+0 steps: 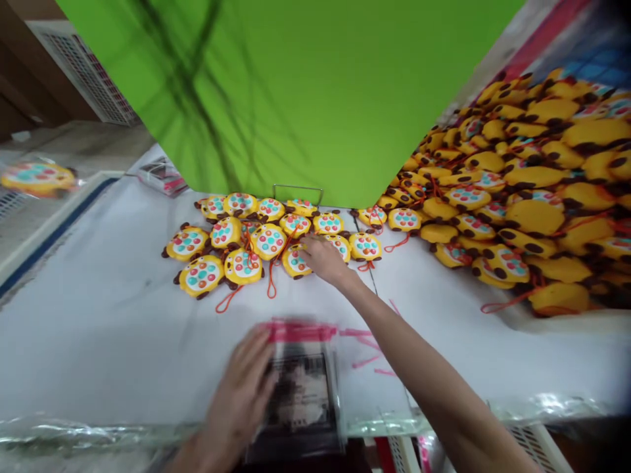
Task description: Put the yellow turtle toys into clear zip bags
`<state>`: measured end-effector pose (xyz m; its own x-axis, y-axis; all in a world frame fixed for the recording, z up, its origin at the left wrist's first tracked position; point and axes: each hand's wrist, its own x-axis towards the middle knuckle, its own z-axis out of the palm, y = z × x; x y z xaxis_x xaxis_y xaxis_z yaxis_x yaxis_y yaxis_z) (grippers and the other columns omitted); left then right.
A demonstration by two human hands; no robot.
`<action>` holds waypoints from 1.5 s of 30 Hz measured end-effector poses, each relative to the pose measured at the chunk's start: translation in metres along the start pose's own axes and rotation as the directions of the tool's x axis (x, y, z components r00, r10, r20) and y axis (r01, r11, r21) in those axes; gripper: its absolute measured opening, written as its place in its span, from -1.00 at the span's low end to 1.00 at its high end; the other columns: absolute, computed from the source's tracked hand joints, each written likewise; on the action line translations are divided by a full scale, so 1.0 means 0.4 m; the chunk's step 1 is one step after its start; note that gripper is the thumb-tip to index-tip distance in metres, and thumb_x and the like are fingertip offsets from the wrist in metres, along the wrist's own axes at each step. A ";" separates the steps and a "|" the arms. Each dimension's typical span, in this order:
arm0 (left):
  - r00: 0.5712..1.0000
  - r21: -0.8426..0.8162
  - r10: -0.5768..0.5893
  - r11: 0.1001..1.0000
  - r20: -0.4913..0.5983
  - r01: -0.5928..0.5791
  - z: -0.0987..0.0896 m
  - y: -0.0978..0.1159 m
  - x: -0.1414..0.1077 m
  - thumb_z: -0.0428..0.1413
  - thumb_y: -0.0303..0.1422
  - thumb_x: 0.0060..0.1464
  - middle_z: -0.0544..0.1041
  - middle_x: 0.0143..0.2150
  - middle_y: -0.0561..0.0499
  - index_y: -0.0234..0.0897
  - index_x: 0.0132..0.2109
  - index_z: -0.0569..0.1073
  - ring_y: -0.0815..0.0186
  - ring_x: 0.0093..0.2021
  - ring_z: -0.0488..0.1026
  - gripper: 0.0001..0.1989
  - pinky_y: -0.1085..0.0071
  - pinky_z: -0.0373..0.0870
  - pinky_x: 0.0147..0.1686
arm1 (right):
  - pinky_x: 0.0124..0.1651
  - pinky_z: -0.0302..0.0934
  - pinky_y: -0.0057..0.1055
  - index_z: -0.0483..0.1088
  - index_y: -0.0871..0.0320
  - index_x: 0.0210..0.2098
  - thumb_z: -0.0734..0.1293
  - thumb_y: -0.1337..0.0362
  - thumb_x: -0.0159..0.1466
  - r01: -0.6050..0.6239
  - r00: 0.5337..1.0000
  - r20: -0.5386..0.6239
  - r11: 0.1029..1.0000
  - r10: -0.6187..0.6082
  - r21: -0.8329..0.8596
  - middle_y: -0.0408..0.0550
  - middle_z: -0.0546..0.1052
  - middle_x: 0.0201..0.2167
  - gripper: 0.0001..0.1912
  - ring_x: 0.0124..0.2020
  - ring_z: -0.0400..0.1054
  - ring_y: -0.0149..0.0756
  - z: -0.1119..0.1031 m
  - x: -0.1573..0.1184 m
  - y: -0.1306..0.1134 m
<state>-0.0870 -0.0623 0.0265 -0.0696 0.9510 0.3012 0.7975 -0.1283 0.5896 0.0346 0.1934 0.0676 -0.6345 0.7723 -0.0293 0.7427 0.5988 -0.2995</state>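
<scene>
Several yellow animal-shaped toys (pixel 201 276) with coloured dots and orange cords lie in a cluster on the white table (pixel 148 348). My right hand (pixel 325 257) reaches into the cluster, its fingers bent down on a toy beside the metal wire loop; the fingertips are partly hidden. Near the front edge, my left hand (pixel 246 381) rests at the left side of a stack of clear printed bags (pixel 300 394) with a pink top edge. Its fingers are stretched and blurred, with the fingertips at the pink edge.
A large green panel (pixel 305 98) rises behind the cluster. At the right is a big heap of similar toys (pixel 532 217). Pink strips (pixel 367 361) lie beside the bags. A bagged toy (pixel 39 177) shows at the far left, near a blue-edged white rim (pixel 54 230).
</scene>
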 end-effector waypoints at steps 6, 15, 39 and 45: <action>0.974 0.245 0.115 0.956 0.193 -0.161 0.177 0.061 -0.020 0.02 -0.43 0.08 0.40 0.06 -0.24 -0.35 0.03 0.33 0.02 0.07 0.32 -0.67 0.02 0.33 -0.03 | -0.19 0.24 -0.29 0.32 0.26 -0.08 0.24 0.17 0.23 -0.019 0.996 0.082 0.996 0.026 -0.084 0.18 0.37 -0.04 -0.65 -0.12 0.36 -0.07 0.016 0.035 -0.011; 0.968 0.198 0.115 0.967 0.223 -0.160 0.158 0.069 0.004 -0.04 -0.52 0.12 0.44 -0.13 -0.15 -0.38 0.00 0.32 0.14 -0.14 0.35 -0.72 0.16 0.32 -0.14 | -0.33 0.28 -0.38 0.28 0.13 0.01 0.26 0.14 0.23 0.028 1.000 0.012 0.998 -0.027 -0.063 0.09 0.28 0.07 -0.62 -0.08 0.34 -0.15 0.019 -0.169 -0.002; 0.972 0.137 -0.008 0.990 0.236 -0.025 0.135 0.067 0.025 0.07 -0.43 0.05 0.40 -0.12 -0.12 -0.29 -0.02 0.31 0.10 -0.14 0.33 -0.69 0.14 0.33 -0.18 | -0.11 0.19 -0.34 0.35 0.15 -0.03 0.29 0.21 0.23 0.087 0.989 0.124 0.996 -0.083 -0.025 0.11 0.35 -0.02 -0.68 -0.05 0.29 -0.16 -0.011 -0.170 0.015; 0.973 0.150 -0.022 0.989 0.229 -0.013 0.139 0.064 0.024 0.06 -0.39 0.07 0.40 -0.12 -0.10 -0.26 -0.02 0.30 0.11 -0.14 0.33 -0.70 0.13 0.33 -0.16 | -0.16 0.21 -0.28 0.40 0.23 -0.15 0.19 0.37 0.24 -0.086 0.984 0.173 0.973 0.049 0.212 0.10 0.47 -0.23 -0.77 -0.22 0.38 -0.16 0.013 -0.188 0.097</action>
<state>-0.0341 -0.0410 0.0027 0.0517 0.9928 0.1082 0.8791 -0.0967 0.4668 0.1103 0.1574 0.0530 -0.6247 0.7525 -0.2087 0.7322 0.4716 -0.4913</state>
